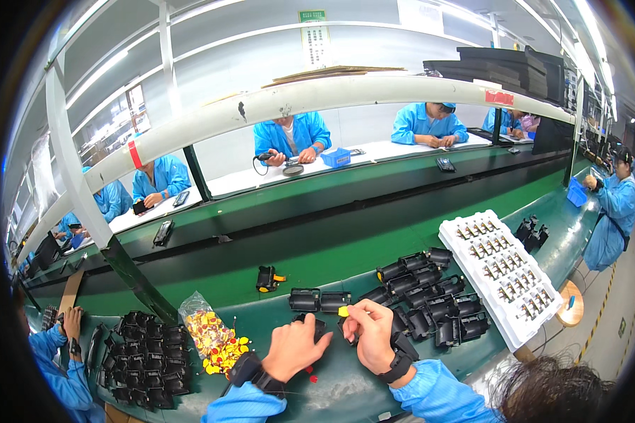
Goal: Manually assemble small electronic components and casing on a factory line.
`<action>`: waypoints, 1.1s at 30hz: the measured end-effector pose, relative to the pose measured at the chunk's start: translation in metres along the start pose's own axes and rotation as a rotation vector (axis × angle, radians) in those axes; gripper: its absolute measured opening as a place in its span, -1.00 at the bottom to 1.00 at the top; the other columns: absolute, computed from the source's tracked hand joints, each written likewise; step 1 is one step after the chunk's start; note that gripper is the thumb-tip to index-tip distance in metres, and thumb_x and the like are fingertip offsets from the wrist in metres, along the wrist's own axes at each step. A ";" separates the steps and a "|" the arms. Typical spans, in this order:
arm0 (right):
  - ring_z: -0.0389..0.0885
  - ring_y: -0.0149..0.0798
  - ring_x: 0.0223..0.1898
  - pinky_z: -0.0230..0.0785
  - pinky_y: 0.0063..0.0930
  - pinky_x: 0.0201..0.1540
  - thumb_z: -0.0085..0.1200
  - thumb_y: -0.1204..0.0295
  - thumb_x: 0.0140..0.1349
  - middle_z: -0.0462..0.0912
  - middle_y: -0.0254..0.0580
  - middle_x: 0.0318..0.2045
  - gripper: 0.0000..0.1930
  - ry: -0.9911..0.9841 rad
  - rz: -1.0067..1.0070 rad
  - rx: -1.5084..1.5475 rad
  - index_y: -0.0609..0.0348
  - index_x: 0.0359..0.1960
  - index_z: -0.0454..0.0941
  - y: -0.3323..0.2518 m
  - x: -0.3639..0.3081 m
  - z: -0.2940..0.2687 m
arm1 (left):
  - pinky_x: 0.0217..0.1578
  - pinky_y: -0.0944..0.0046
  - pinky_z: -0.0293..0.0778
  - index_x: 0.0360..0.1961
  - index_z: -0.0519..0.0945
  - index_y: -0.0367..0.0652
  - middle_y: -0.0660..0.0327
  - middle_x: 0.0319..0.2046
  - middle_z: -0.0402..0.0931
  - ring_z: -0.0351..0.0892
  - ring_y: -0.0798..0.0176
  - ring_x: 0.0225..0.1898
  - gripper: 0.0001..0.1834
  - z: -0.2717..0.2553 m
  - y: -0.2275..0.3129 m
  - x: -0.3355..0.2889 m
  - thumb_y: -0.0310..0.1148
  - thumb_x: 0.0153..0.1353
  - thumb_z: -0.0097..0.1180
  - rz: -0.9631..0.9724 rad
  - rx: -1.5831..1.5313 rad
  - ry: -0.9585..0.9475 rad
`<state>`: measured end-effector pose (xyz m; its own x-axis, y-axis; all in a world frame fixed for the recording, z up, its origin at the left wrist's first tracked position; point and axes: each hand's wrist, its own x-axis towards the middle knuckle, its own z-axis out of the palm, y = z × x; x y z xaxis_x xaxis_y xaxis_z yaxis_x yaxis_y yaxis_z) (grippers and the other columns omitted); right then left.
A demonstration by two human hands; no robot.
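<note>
A long green-topped work surface [346,247] runs across a bright factory hall. A white metal rail [317,99] arches over it on dark posts. Behind stand a white wall [247,56] and long ceiling strip lights [593,28].

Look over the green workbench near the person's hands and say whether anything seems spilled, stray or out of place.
Yes. Small yellow and red pieces have spilled out of the clear plastic bag onto the green bench beside the left hand. A single red piece lies apart, just below that hand. The black parts by the right hand lie jumbled.
</note>
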<state>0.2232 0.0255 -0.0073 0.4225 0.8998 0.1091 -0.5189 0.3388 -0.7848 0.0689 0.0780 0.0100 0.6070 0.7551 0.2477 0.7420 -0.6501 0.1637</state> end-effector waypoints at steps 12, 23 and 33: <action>0.45 -0.55 -0.68 0.22 -0.67 -0.64 0.14 0.48 0.30 0.49 -0.40 -0.70 -0.77 -0.067 -0.048 -0.210 0.22 -0.55 0.48 -0.001 -0.004 0.002 | -0.37 -0.08 0.50 -0.27 0.62 -0.15 -0.01 -0.52 0.58 0.61 -0.15 -0.42 -0.77 -0.049 -0.044 -0.033 -0.30 0.04 0.18 0.046 0.089 -0.116; 0.52 -0.55 -0.62 0.29 -0.69 -0.58 0.09 0.41 0.35 0.58 -0.35 -0.64 -0.80 -0.166 -0.073 -0.476 0.30 -0.36 0.63 0.009 -0.010 0.004 | -0.42 -0.04 0.53 -0.11 0.46 -0.25 -0.07 -0.40 0.56 0.61 -0.17 -0.35 -0.41 -0.077 -0.012 -0.064 0.03 0.06 0.28 0.191 0.088 -0.349; 0.46 -0.56 -0.66 0.22 -0.64 -0.61 0.11 0.43 0.33 0.53 -0.37 -0.69 -0.78 -0.212 -0.104 -0.505 0.33 -0.45 0.59 0.005 -0.004 -0.002 | -0.51 -0.02 0.46 -0.26 0.56 -0.17 0.00 -0.61 0.54 0.60 -0.08 -0.53 -0.78 -0.046 -0.045 -0.061 -0.24 0.20 0.17 0.292 -0.118 -0.459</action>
<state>0.2202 0.0227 -0.0132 0.2670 0.9218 0.2810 -0.0394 0.3018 -0.9526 -0.0146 0.0573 0.0318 0.8638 0.4845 -0.1380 0.5036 -0.8230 0.2629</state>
